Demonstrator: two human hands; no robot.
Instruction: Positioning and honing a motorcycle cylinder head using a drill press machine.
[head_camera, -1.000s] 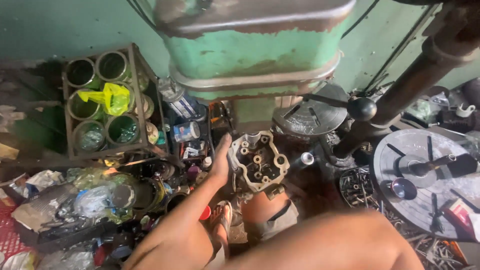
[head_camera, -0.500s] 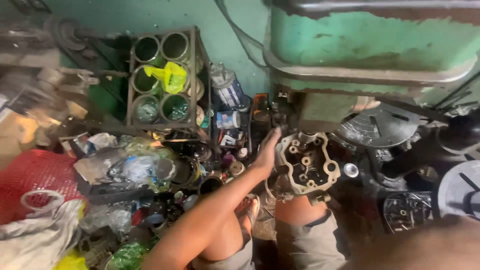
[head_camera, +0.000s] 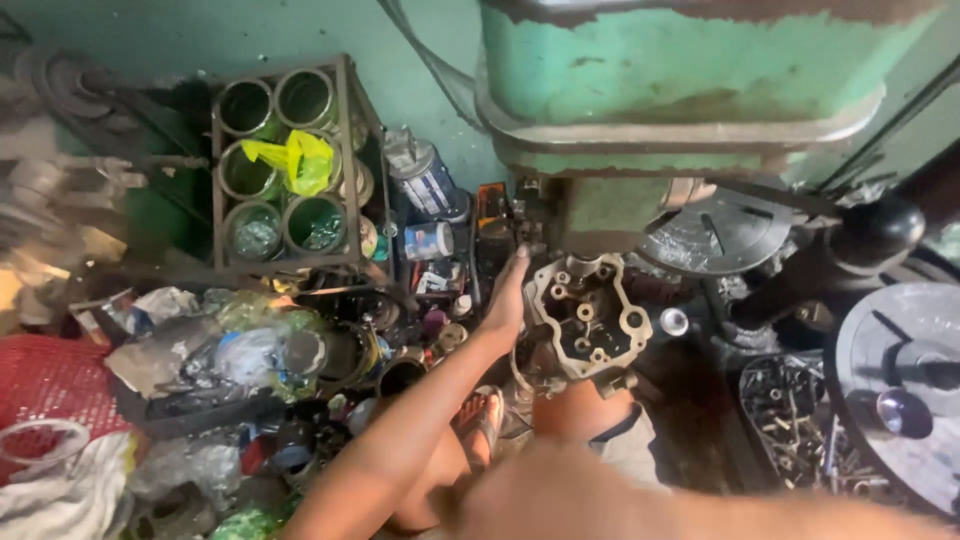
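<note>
Looking down, we see our left hand (head_camera: 508, 292) stretched out flat along the left edge of a grimy metal engine casting (head_camera: 588, 317), fingers straight and together, touching its side rather than wrapped round it. The casting, pale grey with several round bores, rests tilted on our knee (head_camera: 578, 408), just below the base of a big green machine (head_camera: 690, 90). Our right arm (head_camera: 640, 500) crosses the bottom of the view, blurred, and its hand is out of sight, so we cannot tell how it grips. Left of the hand lies a clutter of small cans and bottles (head_camera: 432, 240), and further left a rusty wire rack (head_camera: 285, 160) holding round tins, one with a yellow plastic bag (head_camera: 295, 160) stuffed in it. A red basket (head_camera: 55, 385) sits at the far left. To the right, a tray of bolts (head_camera: 800, 420) lies near a grey wheel (head_camera: 900, 380).
</note>
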